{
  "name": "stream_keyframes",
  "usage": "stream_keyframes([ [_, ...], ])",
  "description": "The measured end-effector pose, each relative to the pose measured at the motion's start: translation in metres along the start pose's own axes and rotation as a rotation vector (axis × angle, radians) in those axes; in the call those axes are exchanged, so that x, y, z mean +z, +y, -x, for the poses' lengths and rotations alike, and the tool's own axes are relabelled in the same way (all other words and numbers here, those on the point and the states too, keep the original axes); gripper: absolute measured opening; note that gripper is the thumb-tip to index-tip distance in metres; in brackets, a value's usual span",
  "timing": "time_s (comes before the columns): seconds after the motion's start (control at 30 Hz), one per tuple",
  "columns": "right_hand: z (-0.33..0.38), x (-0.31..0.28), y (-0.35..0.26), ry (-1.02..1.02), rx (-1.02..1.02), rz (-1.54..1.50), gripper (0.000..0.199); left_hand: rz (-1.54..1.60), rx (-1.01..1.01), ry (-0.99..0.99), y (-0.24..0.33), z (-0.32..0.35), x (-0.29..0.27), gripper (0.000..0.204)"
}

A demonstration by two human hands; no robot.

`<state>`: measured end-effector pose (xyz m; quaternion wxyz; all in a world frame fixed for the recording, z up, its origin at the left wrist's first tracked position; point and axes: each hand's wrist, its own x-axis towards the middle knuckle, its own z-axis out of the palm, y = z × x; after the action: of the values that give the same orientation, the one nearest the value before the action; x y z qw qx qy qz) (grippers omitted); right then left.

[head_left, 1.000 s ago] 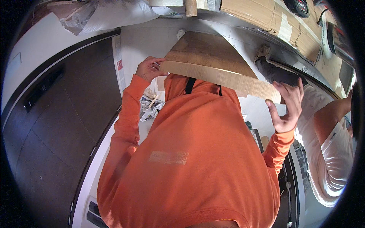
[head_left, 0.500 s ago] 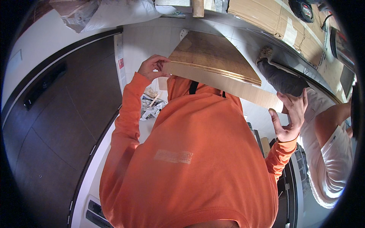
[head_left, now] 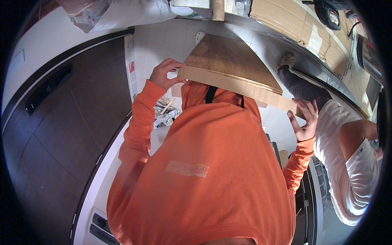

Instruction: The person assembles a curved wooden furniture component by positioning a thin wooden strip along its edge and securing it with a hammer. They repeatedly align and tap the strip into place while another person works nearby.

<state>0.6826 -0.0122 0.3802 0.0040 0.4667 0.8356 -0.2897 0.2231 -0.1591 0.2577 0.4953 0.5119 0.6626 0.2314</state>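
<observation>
A brown wooden board [head_left: 232, 61] extends away in front of my orange sweater, its near edge toward me. Along that edge runs a pale wood-grain strip [head_left: 228, 82], jutting past the board's right corner. My left hand [head_left: 165, 74] pinches the strip's left end, thumb below and fingertips at the board's corner. At the other end, the thumb and fingers of my right hand [head_left: 304, 119] close around the strip's tip. What supports the board underneath is hidden.
A co-worker's bent arm [head_left: 357, 132] and dark-trousered leg [head_left: 302, 85] are close on the right. Dark door [head_left: 61, 122] at left; cardboard [head_left: 286, 22] and a power tool [head_left: 328, 15] at far right. Crumpled newspaper [head_left: 166, 116] lies below my left hand.
The strip has risen against the board's near edge, covering more of its layered side. My right hand has moved left, and its spread fingers have drawn in around the strip's end.
</observation>
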Motion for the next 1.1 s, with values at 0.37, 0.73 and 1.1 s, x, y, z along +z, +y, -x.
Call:
stream_keyframes([
  [0.37,0.007,0.05,0.043,-0.099,0.04,0.021,0.046,-0.193,0.021,-0.01,-0.006,0.001,0.011,0.054],
  [0.73,0.004,0.061,0.054,-0.124,0.078,0.106,0.042,-0.07,0.022,0.05,-0.006,-0.001,0.018,0.051],
  [1.1,0.011,0.086,0.075,-0.091,0.127,0.031,0.046,-0.09,-0.02,0.023,-0.012,0.0,0.021,0.052],
])
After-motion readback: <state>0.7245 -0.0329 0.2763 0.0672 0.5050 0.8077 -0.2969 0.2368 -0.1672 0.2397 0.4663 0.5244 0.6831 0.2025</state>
